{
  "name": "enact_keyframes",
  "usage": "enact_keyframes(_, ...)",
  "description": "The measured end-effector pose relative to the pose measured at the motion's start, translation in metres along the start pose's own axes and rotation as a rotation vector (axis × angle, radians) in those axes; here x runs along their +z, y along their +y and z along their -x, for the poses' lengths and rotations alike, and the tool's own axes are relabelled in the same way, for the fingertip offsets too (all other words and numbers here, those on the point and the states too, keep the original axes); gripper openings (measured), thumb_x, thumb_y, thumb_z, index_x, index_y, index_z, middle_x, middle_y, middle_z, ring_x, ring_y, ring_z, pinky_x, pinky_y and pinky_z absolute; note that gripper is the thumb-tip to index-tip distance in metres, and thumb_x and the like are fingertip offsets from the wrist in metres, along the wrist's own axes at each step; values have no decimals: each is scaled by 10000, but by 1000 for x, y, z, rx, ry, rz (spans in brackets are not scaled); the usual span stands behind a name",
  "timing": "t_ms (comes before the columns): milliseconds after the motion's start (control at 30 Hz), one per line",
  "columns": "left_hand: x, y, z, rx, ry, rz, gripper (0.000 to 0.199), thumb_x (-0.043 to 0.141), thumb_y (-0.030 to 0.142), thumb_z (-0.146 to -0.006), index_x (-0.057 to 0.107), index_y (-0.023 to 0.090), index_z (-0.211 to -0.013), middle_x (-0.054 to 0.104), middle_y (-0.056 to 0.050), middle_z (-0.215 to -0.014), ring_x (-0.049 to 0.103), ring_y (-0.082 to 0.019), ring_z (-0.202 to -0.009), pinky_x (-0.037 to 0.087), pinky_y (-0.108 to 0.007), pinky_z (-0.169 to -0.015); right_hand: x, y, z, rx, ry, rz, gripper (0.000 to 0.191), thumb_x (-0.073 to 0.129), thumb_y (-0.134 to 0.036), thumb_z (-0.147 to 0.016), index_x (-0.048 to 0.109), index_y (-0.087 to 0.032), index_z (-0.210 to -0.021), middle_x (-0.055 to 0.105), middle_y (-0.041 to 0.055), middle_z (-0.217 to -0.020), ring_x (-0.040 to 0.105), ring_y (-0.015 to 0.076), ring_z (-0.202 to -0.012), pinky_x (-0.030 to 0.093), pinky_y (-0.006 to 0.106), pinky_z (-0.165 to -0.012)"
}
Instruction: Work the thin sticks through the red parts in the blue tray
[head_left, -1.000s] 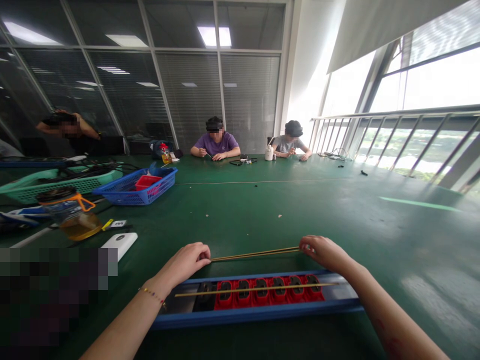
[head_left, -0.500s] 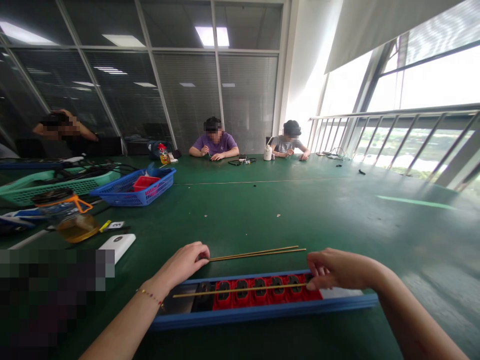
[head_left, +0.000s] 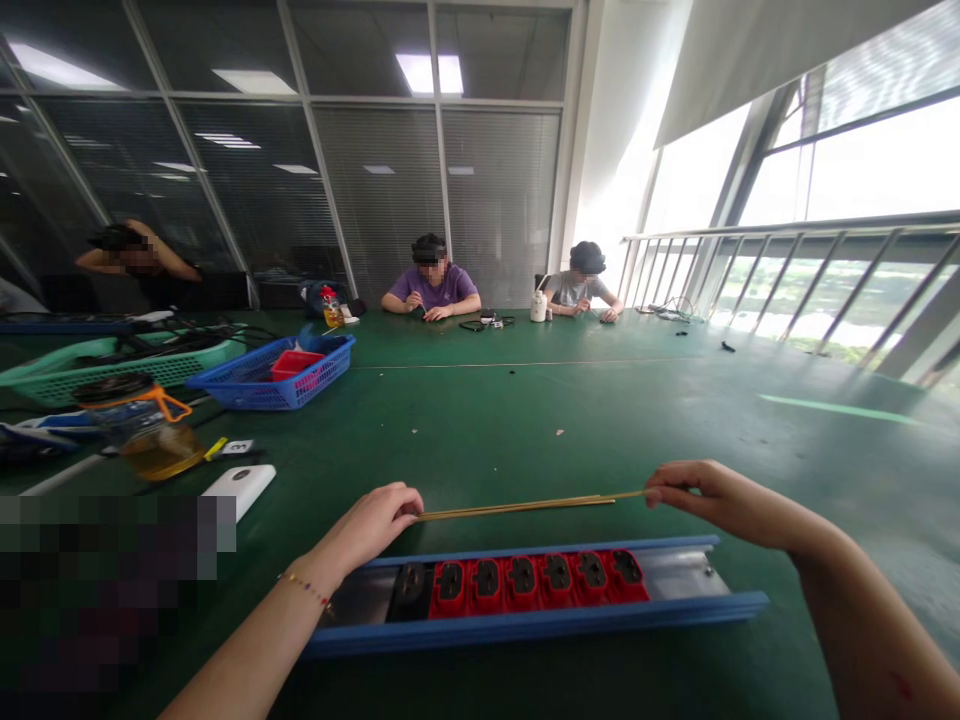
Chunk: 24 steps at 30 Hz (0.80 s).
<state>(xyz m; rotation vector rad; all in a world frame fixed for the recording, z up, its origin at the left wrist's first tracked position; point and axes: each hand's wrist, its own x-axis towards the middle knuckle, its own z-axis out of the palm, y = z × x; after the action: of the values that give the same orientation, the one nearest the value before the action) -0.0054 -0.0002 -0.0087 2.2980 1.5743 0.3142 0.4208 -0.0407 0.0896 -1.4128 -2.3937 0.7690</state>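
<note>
Several thin, golden-brown sticks (head_left: 517,507) lie side by side, just above the far edge of a power strip. My left hand (head_left: 382,518) is closed on their left ends. Off to the right, my right hand (head_left: 690,490) pinches the right end of one stick, which sticks out past the others. Below my hands lies the power strip (head_left: 525,630), a long blue and silver housing. Red socket modules (head_left: 540,592) with black faces stand in a row inside it, with a black piece (head_left: 411,590) at their left. My left wrist partly hides the strip's left end.
At the left are a white power bank (head_left: 244,490), a jar of amber liquid (head_left: 161,445), a blue basket (head_left: 281,385) with a red box, and a green basket (head_left: 150,365). People sit across the green table (head_left: 585,400). A railing (head_left: 795,235) runs at the right.
My right hand has moved up and right, carrying a stick from above the red sockets to beside the other sticks. My left hand stays in about the same place.
</note>
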Motion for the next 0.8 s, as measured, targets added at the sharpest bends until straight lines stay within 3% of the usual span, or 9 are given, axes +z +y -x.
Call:
enact_keyframes(133, 0, 1, 1, -14, 5, -5, 163, 456, 290, -764, 598, 224, -809, 571, -16, -824, 530, -144, -736, 388, -246, -671, 9, 27, -8, 54, -31, 17, 440, 398, -539, -783, 652, -181, -809, 602, 23, -733, 496, 157, -657, 400, 247, -596)
enact_keyframes(267, -2, 5, 2, -15, 16, -17, 235, 419, 371, -791, 600, 221, -804, 567, -19, -803, 529, -141, -710, 385, -243, -646, 36, 42, -29, 52, -63, 88, 423, 380, -505, -800, 650, -180, -782, 593, 13, -657, 481, 135, -579, 380, 235, -547)
enact_keyframes(367, -2, 6, 1, -6, -2, -10, 307, 431, 469, -774, 602, 216, -805, 566, -18, -797, 530, -138, -695, 386, -236, -624, 54, 47, -42, 54, -6, 182, 325, 415, -425, -805, 637, -191, -774, 616, 21, -668, 503, 137, -576, 373, 230, -540)
enact_keyframes(500, -1, 2, 0, 6, -16, -3, 268, 486, 455, -748, 598, 219, -809, 565, -8, -804, 533, -130, -697, 387, -226, -622, 68, 47, -52, 32, 78, 248, 195, 444, -282, -788, 616, -206, -838, 642, 35, -779, 558, 158, -686, 400, 237, -621)
enact_keyframes(667, 0, 0, 2, 12, 9, -24, 185, 468, 363, -777, 593, 232, -815, 566, -4, -804, 532, -128, -709, 386, -229, -641, 71, 44, -54, -35, 116, 240, 253, 401, -182, -784, 590, -216, -948, 615, 43, -940, 568, 158, -814, 415, 248, -717)
enact_keyframes(800, 0, 0, 2, 4, 6, -27, 170, 463, 341, -779, 592, 235, -815, 567, -3, -818, 534, -128, -712, 387, -228, -639, 69, 50, -51, 82, 107, 369, 305, 443, -235, -777, 557, -229, -1060, 559, 68, -1084, 552, 203, -922, 419, 308, -778)
